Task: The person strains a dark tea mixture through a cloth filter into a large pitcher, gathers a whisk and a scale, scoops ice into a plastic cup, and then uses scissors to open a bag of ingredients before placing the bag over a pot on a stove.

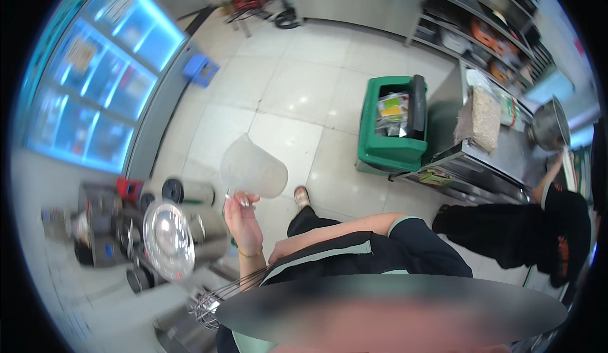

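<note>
My left hand [244, 224], with a yellow band at its wrist, grips a translucent plastic measuring jug [254, 167] by its handle. The jug is tilted above the tiled floor, and no contents can be made out. My right arm crosses in front of my body, and only the back edge of my right hand [280, 252] shows; the shirt hides its fingers. From that same spot the wires of a balloon whisk [206, 308] fan out to the lower left, across my left forearm. Its handle is hidden, so I cannot see whether the right hand holds it.
A shiny round metal lid [169, 239] and steel pots stand at left. A lit glass-door refrigerator [95, 82] and blue stool [202, 69] are beyond. A green bin [392, 155] adjoins a steel table [515, 155], where a person in black [513, 234] reaches toward a metal bowl [548, 125].
</note>
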The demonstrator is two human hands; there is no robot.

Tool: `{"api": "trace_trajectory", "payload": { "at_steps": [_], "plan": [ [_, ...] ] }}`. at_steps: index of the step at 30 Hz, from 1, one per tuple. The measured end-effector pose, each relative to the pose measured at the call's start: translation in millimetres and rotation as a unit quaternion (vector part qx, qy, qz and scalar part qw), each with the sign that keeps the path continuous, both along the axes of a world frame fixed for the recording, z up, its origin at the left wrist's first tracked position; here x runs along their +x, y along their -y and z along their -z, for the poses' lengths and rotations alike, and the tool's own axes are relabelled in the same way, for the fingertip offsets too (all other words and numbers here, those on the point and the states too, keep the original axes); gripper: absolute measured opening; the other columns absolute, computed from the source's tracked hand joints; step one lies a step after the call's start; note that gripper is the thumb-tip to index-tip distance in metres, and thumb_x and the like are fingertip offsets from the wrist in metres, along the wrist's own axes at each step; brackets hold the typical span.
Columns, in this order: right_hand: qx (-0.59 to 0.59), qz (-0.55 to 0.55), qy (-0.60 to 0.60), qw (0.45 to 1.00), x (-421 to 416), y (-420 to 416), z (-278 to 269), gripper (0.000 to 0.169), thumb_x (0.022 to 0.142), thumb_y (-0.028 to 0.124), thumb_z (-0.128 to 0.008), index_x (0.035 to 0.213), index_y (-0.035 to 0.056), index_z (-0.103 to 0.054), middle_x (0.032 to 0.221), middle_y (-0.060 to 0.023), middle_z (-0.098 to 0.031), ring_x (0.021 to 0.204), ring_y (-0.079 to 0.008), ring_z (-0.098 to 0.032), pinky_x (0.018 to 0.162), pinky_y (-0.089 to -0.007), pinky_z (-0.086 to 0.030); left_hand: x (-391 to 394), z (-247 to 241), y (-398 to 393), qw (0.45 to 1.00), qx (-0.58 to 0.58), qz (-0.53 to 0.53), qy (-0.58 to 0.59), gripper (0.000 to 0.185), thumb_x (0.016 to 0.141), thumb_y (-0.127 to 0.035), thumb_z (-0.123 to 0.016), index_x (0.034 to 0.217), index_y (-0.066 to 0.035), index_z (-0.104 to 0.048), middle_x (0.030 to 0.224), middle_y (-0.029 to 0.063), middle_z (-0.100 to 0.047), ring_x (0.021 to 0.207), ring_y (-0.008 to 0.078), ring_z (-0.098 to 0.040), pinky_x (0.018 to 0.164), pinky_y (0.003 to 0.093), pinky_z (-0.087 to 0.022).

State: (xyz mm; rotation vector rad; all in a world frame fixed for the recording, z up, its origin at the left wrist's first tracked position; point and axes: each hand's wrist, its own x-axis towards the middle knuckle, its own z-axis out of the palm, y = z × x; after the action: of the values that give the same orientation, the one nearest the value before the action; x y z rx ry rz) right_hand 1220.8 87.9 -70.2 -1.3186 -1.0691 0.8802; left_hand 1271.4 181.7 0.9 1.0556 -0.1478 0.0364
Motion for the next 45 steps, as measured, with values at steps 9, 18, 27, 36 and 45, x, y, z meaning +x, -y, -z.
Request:
{"api": "trace_trajectory", "payload": {
  "at_steps": [9,18,27,36,45],
  "plan": [
    [-0.035,0.340,0.089,0.936,237,168,-6,0.027,0.076,0.029,-0.068,0.086,0.0045,-0.062,0.070,-0.0071,-0.063,0.064,-0.0171,-0.059,0.058,-0.0308,-0.044,299,6,162,0.976,0.001,0.208,0.059,0.019,0.096,-0.021,-0.038,0.088,-0.006,-0.046,0.073,0.0029,-0.044,0.071,0.0162,-0.047,0.068,0.0289,-0.039],
    [-0.042,0.773,0.044,0.632,288,393,-45,0.026,0.082,0.018,-0.064,0.101,0.0008,-0.060,0.068,0.0007,-0.054,0.061,-0.0060,-0.052,0.054,-0.0205,-0.042,511,117,399,0.934,0.186,0.296,-0.066,0.028,0.093,-0.032,-0.048,0.079,-0.009,-0.052,0.068,-0.0014,-0.047,0.065,0.0079,-0.047,0.063,0.0233,-0.038],
    [-0.013,0.927,-0.194,0.321,395,577,1,0.024,0.085,0.023,-0.058,0.098,0.0031,-0.056,0.062,0.0024,-0.051,0.047,-0.0034,-0.043,0.041,-0.0200,-0.034,641,148,539,0.895,0.274,0.274,-0.221,0.032,0.089,-0.038,-0.051,0.075,-0.010,-0.052,0.061,-0.0027,-0.046,0.053,0.0081,-0.049,0.049,0.0225,-0.037],
    [-0.063,0.945,0.057,0.317,544,917,-76,0.032,0.085,0.017,-0.059,0.114,0.0046,-0.052,0.072,-0.0008,-0.056,0.052,-0.0049,-0.052,0.044,-0.0199,-0.040,824,163,671,0.921,0.281,0.206,-0.171,0.030,0.086,-0.025,-0.054,0.060,-0.014,-0.046,0.055,-0.0064,-0.037,0.047,0.0041,-0.034,0.043,0.0218,-0.024],
    [-0.571,0.799,0.158,0.104,714,1287,-208,0.029,0.074,0.022,-0.064,0.100,0.0102,-0.063,0.093,-0.0151,-0.064,0.086,-0.0310,-0.063,0.077,-0.0391,-0.048,935,205,893,0.918,0.268,0.176,-0.233,0.033,0.084,-0.025,-0.053,0.055,-0.015,-0.040,0.054,-0.0075,-0.035,0.048,0.0044,-0.029,0.044,0.0234,-0.022]
  ]
}}
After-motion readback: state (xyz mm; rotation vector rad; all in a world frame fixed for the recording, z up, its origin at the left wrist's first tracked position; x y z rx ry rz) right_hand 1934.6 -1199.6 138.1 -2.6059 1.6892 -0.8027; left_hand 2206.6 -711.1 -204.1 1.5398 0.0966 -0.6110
